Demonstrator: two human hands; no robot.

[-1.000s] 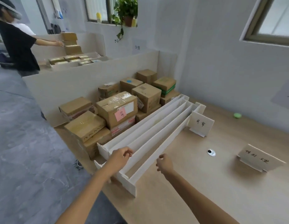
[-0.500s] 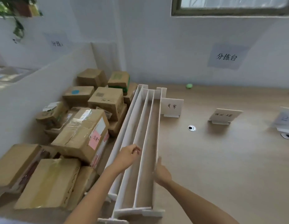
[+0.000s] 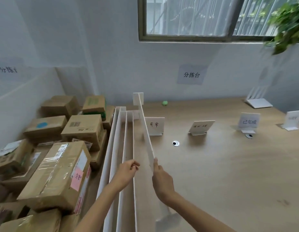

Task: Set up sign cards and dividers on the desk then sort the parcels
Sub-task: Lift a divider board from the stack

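Several long white dividers (image 3: pixel 119 148) stand on edge in a row on the wooden desk (image 3: pixel 229 173). The rightmost divider (image 3: pixel 146 131) is lifted and tilted out of the row, and my right hand (image 3: pixel 162 180) grips its near end. My left hand (image 3: pixel 127 171) pinches the top edge of the divider next to it. White sign cards stand further back: a first card (image 3: pixel 155 125), a second card (image 3: pixel 201 127), a third card (image 3: pixel 249 122) and a fourth card (image 3: pixel 293 118). Brown cardboard parcels (image 3: pixel 61 173) are piled to the left of the dividers.
A white wall with a paper label (image 3: pixel 191 74) and a window borders the desk's far edge. A small green ball (image 3: pixel 165 102) lies by the wall. Two cable holes (image 3: pixel 175 143) are set in the desk. More white boards (image 3: pixel 257 102) lean at the far right.
The rightmost divider has been raised and swung out of the row by my right hand. The camera has turned right, bringing the third and fourth cards and the window into view.
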